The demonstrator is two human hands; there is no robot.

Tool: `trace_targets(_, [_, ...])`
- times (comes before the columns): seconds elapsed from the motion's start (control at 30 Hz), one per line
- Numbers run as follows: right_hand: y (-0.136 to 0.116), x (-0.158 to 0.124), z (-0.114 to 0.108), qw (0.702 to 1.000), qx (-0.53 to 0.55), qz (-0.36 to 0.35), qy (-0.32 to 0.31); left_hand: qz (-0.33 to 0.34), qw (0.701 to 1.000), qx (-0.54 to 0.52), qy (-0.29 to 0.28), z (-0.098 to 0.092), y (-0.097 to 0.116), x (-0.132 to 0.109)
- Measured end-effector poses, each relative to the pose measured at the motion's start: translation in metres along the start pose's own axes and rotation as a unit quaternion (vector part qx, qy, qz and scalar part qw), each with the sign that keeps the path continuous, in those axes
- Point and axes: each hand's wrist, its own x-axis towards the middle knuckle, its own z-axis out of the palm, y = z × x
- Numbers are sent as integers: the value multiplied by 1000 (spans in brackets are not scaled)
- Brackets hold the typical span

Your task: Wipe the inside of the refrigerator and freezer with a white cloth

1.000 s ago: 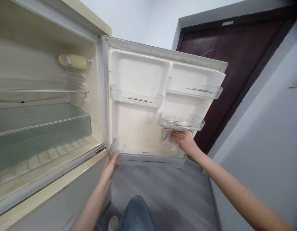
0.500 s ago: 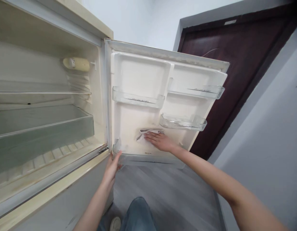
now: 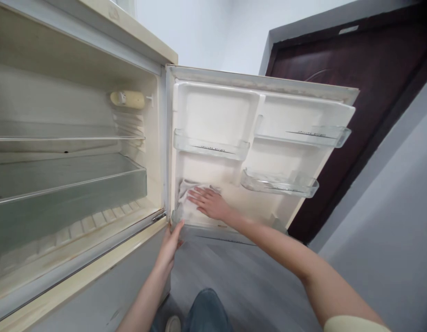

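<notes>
"Cloth, to begin with: where is it?"

"Against the inside of the fridge door, low on the hinge side, under the right hand. That hand lies flat on it, fingers stretched out rather than curled round it."

"And the left hand?"

"At the hinge-side end of the bottom rack, thumb in front and fingers beneath; it appears clamped there, though the fingers are mostly hidden."

"What else is around?"

"On the left, the fridge, with a glass shelf, a clear drawer and a cream housing by the side wall. The fridge door also carries an upper left rack, an upper right rack and a middle rack."

"Anything in the way?"

"The right forearm crosses in front of the bottom rack, hiding a stretch of it. The fridge door blocks part of a dark door."

"And what's hard to make out?"

"The lettering on the racks is too small to read. The fridge runs out of view at the left; a knee, a shoe and a pale yellow sleeve are cut off at the bottom."
</notes>
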Motion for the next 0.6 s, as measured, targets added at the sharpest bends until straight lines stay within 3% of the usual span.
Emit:
trace_targets(0.1, [4, 2, -4, 1000, 2, 1, -7, 3, 1000, 6, -7, -1, -1, 1])
trace_targets(0.27, [29, 31, -32, 966, -42, 237, 98, 5, 1000, 4, -9, -1, -2, 2])
trace_targets(0.33, [27, 37, -32, 956, -45, 266, 111, 4, 1000, 2, -4, -1, -3, 3])
trace_targets(0.4, [16, 34, -22, 971, -34, 215, 96, 4, 1000, 2, -2, 0, -3, 2])
trace_targets(0.53, [-10, 15, 5, 1000, 20, 6, 15, 12, 1000, 7, 10, 0, -1, 1])
trace_targets(0.6, [-11, 11, 7, 999, 35, -27, -2, 14, 1000, 7, 16, 1, -2, 0])
